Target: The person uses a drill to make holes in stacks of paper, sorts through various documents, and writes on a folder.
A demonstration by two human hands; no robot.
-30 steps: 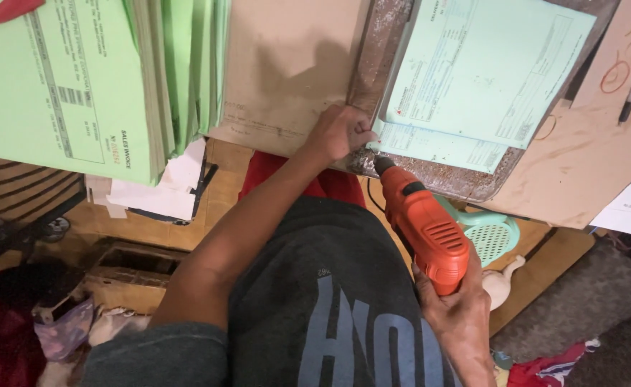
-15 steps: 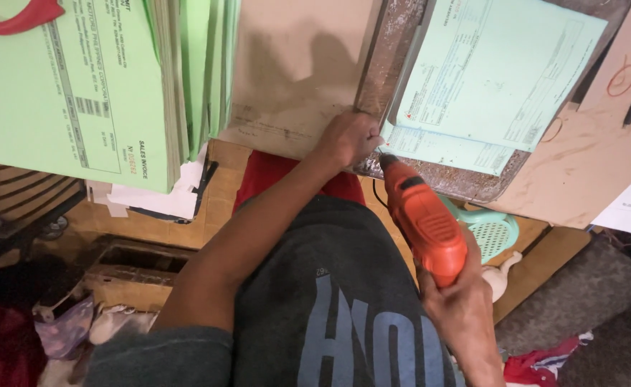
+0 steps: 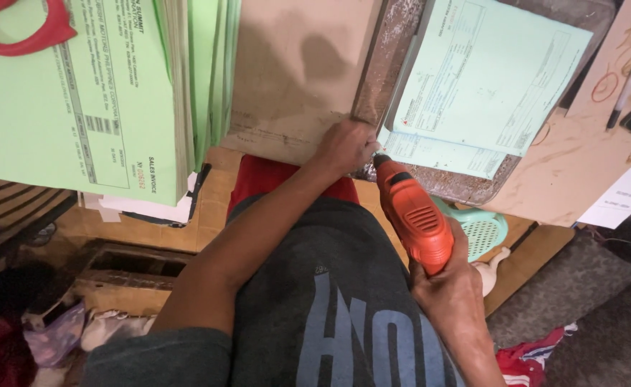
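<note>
Right hand (image 3: 450,287) grips the orange drill (image 3: 410,215) by its handle, nose aimed at the front edge of the surface (image 3: 294,86), where the left hand (image 3: 344,145) closes around the tip, seemingly to steady it.

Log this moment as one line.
right hand: grips orange drill | left hand: pressed on tan board edge by the drill tip | near: pale green papers

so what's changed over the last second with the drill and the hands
The orange drill in the right hand has moved up, its tip now beside the left hand at the metal tray's edge. Both grips and the left hand's place are unchanged.
</note>
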